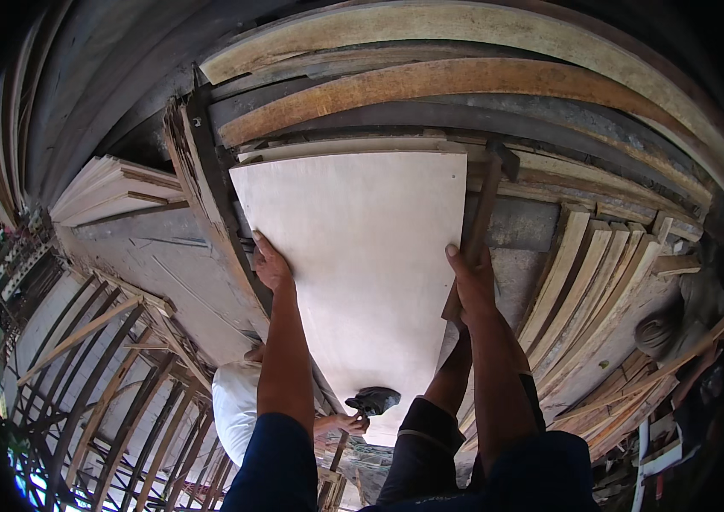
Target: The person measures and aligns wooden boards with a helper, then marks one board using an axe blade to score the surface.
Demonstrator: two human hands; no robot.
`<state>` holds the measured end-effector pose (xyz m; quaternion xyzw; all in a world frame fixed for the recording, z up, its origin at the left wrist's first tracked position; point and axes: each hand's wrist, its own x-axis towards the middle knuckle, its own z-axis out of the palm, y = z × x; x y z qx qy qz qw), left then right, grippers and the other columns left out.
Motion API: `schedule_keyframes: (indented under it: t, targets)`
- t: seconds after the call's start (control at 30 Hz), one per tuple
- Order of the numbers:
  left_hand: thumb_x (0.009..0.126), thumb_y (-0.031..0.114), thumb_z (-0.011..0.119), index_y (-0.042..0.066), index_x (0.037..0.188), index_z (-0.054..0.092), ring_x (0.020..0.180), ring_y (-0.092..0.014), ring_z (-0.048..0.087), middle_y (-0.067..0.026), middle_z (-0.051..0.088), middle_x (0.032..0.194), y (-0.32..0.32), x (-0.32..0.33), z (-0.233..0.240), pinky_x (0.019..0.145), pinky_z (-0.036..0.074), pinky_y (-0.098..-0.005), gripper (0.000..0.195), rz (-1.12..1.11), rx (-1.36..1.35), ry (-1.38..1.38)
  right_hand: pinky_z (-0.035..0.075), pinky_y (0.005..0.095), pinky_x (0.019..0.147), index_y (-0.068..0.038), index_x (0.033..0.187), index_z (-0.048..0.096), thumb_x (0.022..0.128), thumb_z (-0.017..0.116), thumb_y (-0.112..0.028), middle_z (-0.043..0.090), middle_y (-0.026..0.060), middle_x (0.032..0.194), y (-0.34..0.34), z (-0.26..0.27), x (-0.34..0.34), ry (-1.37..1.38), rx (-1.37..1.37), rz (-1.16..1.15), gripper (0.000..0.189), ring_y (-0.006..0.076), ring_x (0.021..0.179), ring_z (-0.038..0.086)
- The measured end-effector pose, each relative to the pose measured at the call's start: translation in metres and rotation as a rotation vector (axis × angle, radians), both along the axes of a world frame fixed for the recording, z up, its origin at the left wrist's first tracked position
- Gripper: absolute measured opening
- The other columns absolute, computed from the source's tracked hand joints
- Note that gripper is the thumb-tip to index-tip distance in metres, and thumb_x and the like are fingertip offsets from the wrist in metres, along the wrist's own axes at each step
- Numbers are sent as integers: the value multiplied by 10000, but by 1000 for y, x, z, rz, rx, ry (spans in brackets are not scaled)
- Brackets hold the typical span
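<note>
A pale plywood sheet [362, 243] lies in front of me, its narrow end near me and a second board edge showing beneath its far side. My left hand [271, 264] rests on the sheet's left edge, thumb on top, fingers partly hidden. On the right edge, my right hand [474, 281] has its thumb near the sheet and its fingers around the wooden handle of a hammer [489, 198], whose dark head points away from me. A black plastic bag [375, 400] sits at the sheet's near end, touched by a co-worker's hand [350, 423].
Long planks [439, 83] are stacked beyond the sheet. A splintered timber [208, 205] runs along its left, with stacked panels [118, 192] farther left. Upright boards [586, 281] stand at right. A co-worker in a white shirt [234, 403] is at lower left, near a wooden frame lattice [118, 397].
</note>
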<state>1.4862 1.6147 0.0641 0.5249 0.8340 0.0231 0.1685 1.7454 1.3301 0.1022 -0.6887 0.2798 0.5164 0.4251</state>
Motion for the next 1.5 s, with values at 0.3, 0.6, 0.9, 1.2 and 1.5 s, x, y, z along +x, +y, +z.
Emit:
schedule_keyframes:
  t: [0.3, 0.6, 0.9, 1.2, 1.5]
  targets:
    - [921, 814, 322, -112, 1101, 718, 1038, -463, 661, -330, 693, 1094, 8, -1, 9, 941, 486, -537, 1023, -48, -38, 132, 434, 271, 422, -63, 1251, 542, 1017, 601, -256, 508, 5, 617, -35, 83, 49, -95, -67, -290, 309, 119, 445, 509]
    - [945, 759, 405, -142, 1045, 715, 939, -454, 679, -339, 703, 1014, 16, -14, -1, 868, 508, -518, 958, -16, 26, -45, 509, 331, 472, -61, 1273, 487, 993, 612, -218, 574, 61, 710, -31, 128, 29, 115, 39, -12, 344, 176, 520, 585]
    - [940, 757, 437, -150, 1055, 707, 915, -410, 691, -317, 714, 1006, 19, -19, 0, 848, 522, -493, 953, -26, 19, -124, 481, 291, 435, -90, 1279, 440, 971, 608, -79, 541, 48, 777, 9, 167, 11, 144, 23, -159, 351, 134, 499, 525]
    - [913, 794, 456, -150, 1078, 703, 950, -380, 680, -299, 718, 1041, 20, -20, -1, 871, 512, -464, 990, -4, 13, -164, 457, 281, 411, -126, 1323, 404, 1000, 614, -144, 519, 29, 709, -20, 144, 6, 122, -103, -458, 386, 122, 479, 522]
    - [940, 756, 443, -158, 1040, 709, 915, -389, 684, -326, 714, 994, 24, -30, -1, 856, 510, -483, 957, -32, 9, -143, 463, 293, 413, -108, 1364, 383, 975, 602, -70, 510, 37, 710, -29, 152, 10, 167, 41, -235, 448, 123, 467, 521]
